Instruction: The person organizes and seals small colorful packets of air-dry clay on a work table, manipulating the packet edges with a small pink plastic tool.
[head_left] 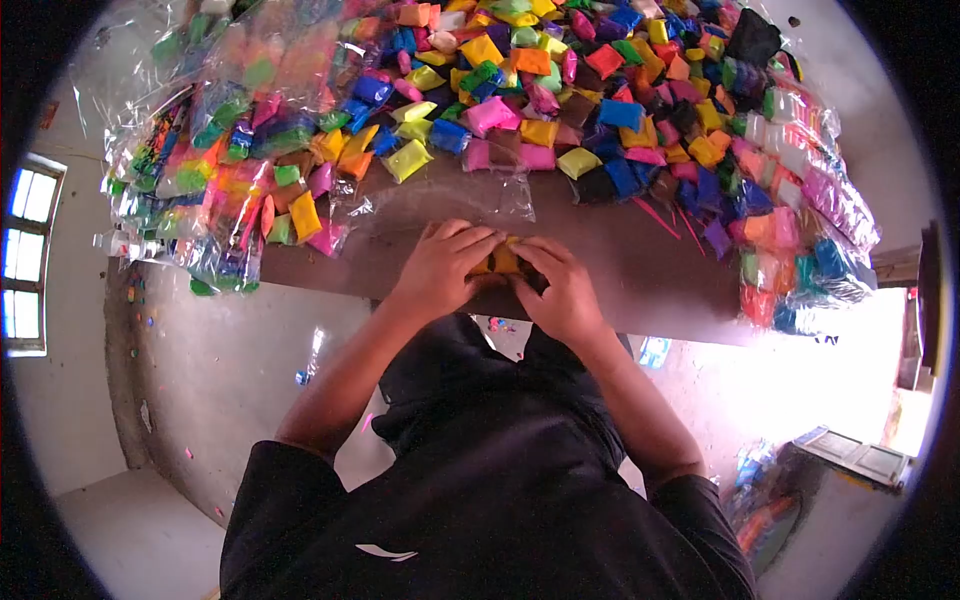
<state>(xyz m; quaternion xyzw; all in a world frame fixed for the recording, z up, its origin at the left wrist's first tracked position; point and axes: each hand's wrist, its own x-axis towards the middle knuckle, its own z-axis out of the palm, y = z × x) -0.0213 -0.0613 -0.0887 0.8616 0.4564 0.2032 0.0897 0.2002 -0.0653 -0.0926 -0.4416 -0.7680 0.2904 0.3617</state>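
Observation:
At the front edge of the brown table [630, 270], my left hand [447, 262] and my right hand [560, 290] come close together around a small yellow-orange packet [505, 258]. Fingers of both hands are bent onto it from either side, and they hide part of it. Some dark patches show on or beside the packet. Just beyond my hands lies a clear plastic bag [450, 195], flat on the table.
A large heap of colourful small packets [530, 60] covers the back of the table. Clear bags of packets lie at the left [230, 190] and right [775, 220]. Pink sticks [657, 218] rest right of centre. A window [25, 255] is at far left.

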